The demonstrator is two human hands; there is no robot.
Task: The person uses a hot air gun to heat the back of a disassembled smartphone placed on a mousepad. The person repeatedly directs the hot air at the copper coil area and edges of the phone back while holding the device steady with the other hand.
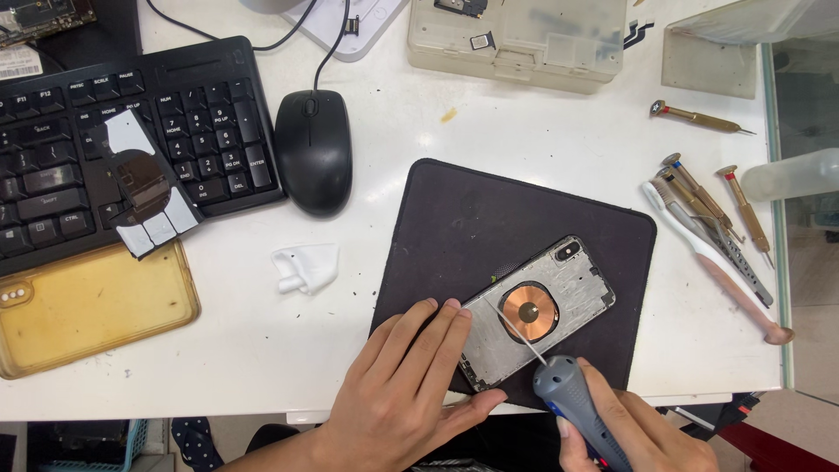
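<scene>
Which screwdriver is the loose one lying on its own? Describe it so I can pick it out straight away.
Start at the black mat in the middle of the white table and look to its upper right, near the table's right edge. There lies a brass screwdriver, tip pointing right. It lies alone, above the cluster of tools, which lie bunched together.

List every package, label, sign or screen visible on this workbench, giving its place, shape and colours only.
Storage box: top centre, rectangular, cloudy translucent plastic.
Phone case: left edge below the keyboard, rectangular, yellowed clear.
Keyboard: top left, black with white key legends.
No screens or signs show.
</scene>
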